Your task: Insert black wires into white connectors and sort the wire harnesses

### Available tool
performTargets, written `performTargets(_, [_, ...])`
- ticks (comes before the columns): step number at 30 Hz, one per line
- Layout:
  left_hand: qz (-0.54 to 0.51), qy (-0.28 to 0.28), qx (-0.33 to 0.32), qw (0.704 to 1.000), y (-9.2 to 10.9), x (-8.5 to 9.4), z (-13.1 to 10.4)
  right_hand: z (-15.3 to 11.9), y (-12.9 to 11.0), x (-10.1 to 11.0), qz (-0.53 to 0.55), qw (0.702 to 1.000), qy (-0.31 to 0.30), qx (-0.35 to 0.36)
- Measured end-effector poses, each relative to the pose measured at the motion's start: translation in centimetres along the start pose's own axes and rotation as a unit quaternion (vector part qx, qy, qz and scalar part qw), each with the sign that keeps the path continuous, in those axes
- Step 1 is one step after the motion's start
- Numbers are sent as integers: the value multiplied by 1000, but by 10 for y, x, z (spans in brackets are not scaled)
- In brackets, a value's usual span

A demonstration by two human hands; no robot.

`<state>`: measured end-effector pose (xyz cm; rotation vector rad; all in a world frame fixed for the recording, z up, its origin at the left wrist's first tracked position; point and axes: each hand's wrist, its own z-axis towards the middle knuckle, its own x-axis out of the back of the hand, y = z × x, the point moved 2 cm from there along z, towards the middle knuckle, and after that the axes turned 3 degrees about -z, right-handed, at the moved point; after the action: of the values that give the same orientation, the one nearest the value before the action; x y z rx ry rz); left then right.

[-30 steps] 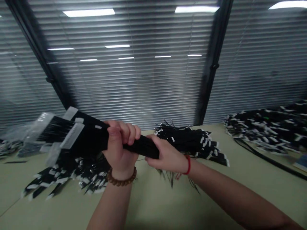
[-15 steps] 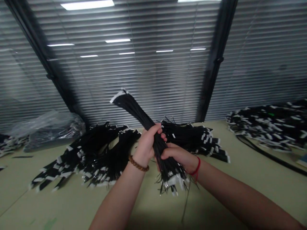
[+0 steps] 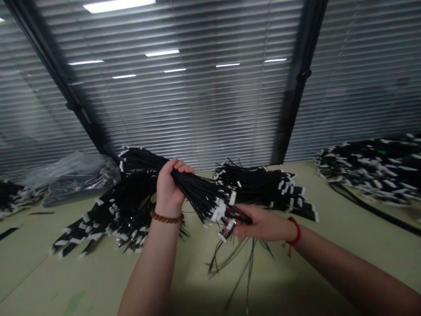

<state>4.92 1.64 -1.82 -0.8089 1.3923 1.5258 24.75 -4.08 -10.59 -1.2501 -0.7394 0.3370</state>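
My left hand (image 3: 173,184), with a brown beaded bracelet at the wrist, is wrapped round the middle of a thick bundle of black cables (image 3: 200,191). The bundle is held above the table, slanting from upper left to lower right. White connectors (image 3: 219,210) cluster at its lower right end, and white tips show at its far left end. There my right hand (image 3: 251,221), wearing a red cord, has its fingers closed around some of the cable ends. Several loose thin wires (image 3: 248,263) hang below it.
Piles of black cables with white ends lie on the pale green table (image 3: 204,289): a left pile (image 3: 108,215), a middle pile (image 3: 263,186) and a big right pile (image 3: 371,171). A clear plastic bag (image 3: 79,180) sits at the back left. A black hose-like strip (image 3: 378,213) curves at right. Blinds (image 3: 197,101) stand behind.
The bundle has tilted flatter and its far end has dropped leftward. My left hand moved left; my right hand slid right and down to the connector end. More loose wires now hang down.
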Motion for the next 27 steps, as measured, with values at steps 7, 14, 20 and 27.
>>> performTargets(7, [20, 74, -88, 993, 32, 15, 12, -28, 8, 18, -122, 976, 175, 45])
performTargets(14, [38, 94, -93, 990, 26, 15, 14, -36, 5, 41, -75, 948, 306, 44])
performTargets(20, [0, 105, -131, 986, 45, 22, 14, -52, 11, 63, -69, 928, 365, -1])
performTargets(27, [-38, 136, -191, 971, 82, 31, 9, -69, 30, 78, -71, 906, 418, 0])
